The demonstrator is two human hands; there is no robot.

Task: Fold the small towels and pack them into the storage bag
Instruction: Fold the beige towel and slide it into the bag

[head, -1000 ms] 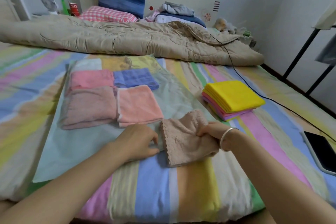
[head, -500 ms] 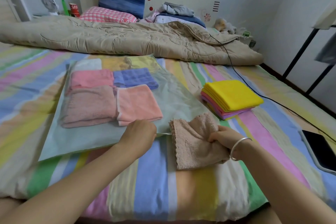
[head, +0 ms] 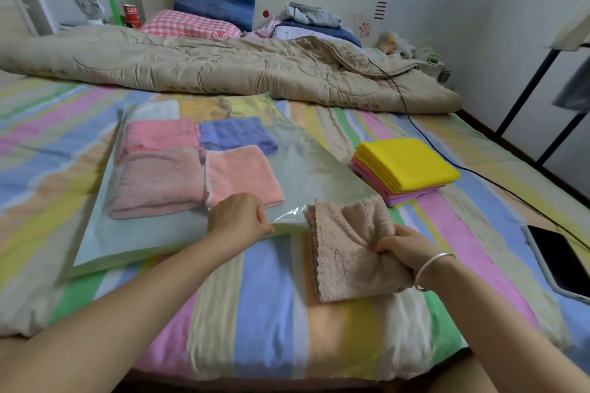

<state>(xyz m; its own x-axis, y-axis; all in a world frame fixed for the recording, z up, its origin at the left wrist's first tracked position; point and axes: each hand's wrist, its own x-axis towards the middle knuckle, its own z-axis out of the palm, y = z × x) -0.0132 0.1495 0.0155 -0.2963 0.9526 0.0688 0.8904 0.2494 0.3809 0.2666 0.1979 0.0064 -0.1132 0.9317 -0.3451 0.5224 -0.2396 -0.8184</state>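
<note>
Judging from four folded towels point(head: 166, 182) lying in the storage bag point(head: 316, 175) just beyond the left grip point(head: 238, 220) — which pinches the bag's open edge — packing looks partway done, with the beige towel point(head: 344, 252) held in the right grip point(head: 405, 247) and the coloured stack point(head: 405, 166) beyond it seemingly left.

Both our arms reach forward; our left hand point(head: 238, 220) pinches the bag point(head: 153, 242) edge, our right hand point(head: 404, 246) grips the towel point(head: 344, 255).

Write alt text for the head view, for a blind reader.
On a striped bed, the left hand pinches the edge of a clear storage bag holding four folded towels, while the right hand grips a beige towel beside it.
</note>
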